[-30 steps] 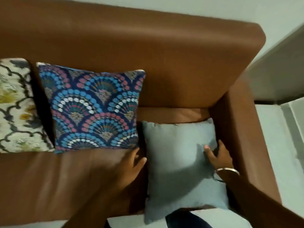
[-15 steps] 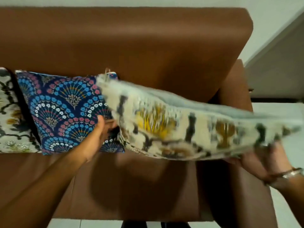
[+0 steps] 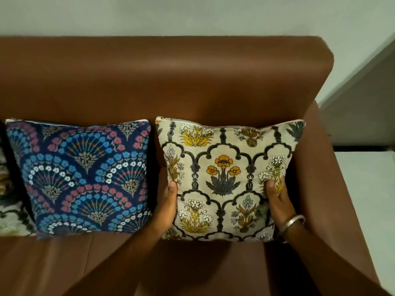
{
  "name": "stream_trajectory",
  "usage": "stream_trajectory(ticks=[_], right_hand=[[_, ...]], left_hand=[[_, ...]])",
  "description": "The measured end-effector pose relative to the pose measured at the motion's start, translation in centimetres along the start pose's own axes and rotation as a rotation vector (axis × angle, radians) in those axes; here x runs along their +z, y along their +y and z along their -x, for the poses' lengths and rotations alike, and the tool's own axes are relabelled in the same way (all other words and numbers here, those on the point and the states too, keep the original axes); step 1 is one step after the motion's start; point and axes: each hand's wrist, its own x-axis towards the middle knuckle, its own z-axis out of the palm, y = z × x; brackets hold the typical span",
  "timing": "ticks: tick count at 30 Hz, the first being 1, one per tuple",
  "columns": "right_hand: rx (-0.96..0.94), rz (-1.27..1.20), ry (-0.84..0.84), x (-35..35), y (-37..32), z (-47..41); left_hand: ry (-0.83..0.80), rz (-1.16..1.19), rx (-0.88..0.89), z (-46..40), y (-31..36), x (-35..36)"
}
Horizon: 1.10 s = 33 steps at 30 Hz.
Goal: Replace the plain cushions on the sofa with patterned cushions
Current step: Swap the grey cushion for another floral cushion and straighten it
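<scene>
A cream cushion (image 3: 224,178) printed with yellow and orange flowers under dark arches stands upright against the back of the brown sofa (image 3: 171,82), at its right end. My left hand (image 3: 167,204) grips the cushion's left edge and my right hand (image 3: 277,199), with a metal bangle at the wrist, grips its right edge. To its left a dark blue cushion (image 3: 85,178) with fan patterns leans on the sofa back. A third patterned cushion (image 3: 8,210) shows only as a sliver at the left border. No plain cushion is in sight.
The sofa's right armrest (image 3: 316,167) sits close beside the cream cushion. Past it are pale floor tiles (image 3: 367,199) and a grey wall base (image 3: 363,114). The brown seat (image 3: 64,263) stretches in front of the cushions.
The plain grey cushion that lay at the sofa's right end is gone. The cream flowered cushion, carried in flat half a second ago, now stands upright there between both hands.
</scene>
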Motion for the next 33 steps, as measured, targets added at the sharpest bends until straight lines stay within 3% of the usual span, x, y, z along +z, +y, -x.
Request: stream_trajectory(ticks=[2, 4, 5, 6, 8, 10, 12, 17, 20, 22, 24, 27, 29, 33], right_hand=[[-0.122, 0.287, 0.134, -0.2, 0.5, 1.1], [-0.469, 0.689, 0.153, 0.0, 0.5, 2.4], [-0.695, 0.847, 0.084, 0.6, 0.3, 2.8], [-0.907, 0.974, 0.01, 1.5, 0.2, 2.5], [-1.165, 1.171, -0.079, 3.5, -1.1, 0.0], [-1.255, 1.364, -0.101, 3.6, -3.5, -3.9], [-1.188, 1.54, -0.157, 1.0, -6.1, -7.9], [-0.839, 1.581, -0.056, -5.3, -9.2, -11.7], [-0.711, 1.382, 0.019, -3.6, -9.4, -9.4], [-0.489, 0.992, 0.158, -2.1, -7.4, -6.2], [-0.195, 0.443, 0.209, -1.0, -4.8, -3.2], [0.153, -0.11, 0.137, 0.8, -4.4, -1.5], [0.133, -0.183, 0.032, 1.1, -6.0, -1.4], [-0.183, -0.046, -0.039, -1.2, -11.5, 0.1]], left_hand=[[0.097, -0.145, 0.07, 0.2, -0.5, -0.5], [0.262, -0.625, 0.187, 0.4, -1.0, -0.7], [0.29, -0.905, 0.36, 0.6, -1.0, -0.2], [0.239, -1.142, 0.611, 0.5, -0.7, 0.6], [0.042, -1.375, 1.08, -1.5, 0.7, 1.0], [-0.082, -1.491, 1.284, -5.0, 3.3, -0.3], [-0.142, -1.584, 1.26, -8.9, 6.5, -3.0], [0.106, -1.537, 0.844, -10.7, 9.9, -5.9], [0.228, -1.237, 0.644, -7.3, 8.9, -3.3], [0.376, -0.849, 0.462, -4.3, 7.3, -2.0], [0.441, -0.439, 0.27, -2.5, 5.1, -1.1], [0.201, 0.24, -0.126, -3.1, 4.0, -0.7], [0.021, 0.5, -0.252, -3.6, 4.3, -1.3], [-0.036, 0.908, -0.339, -2.3, 2.0, -1.7]])
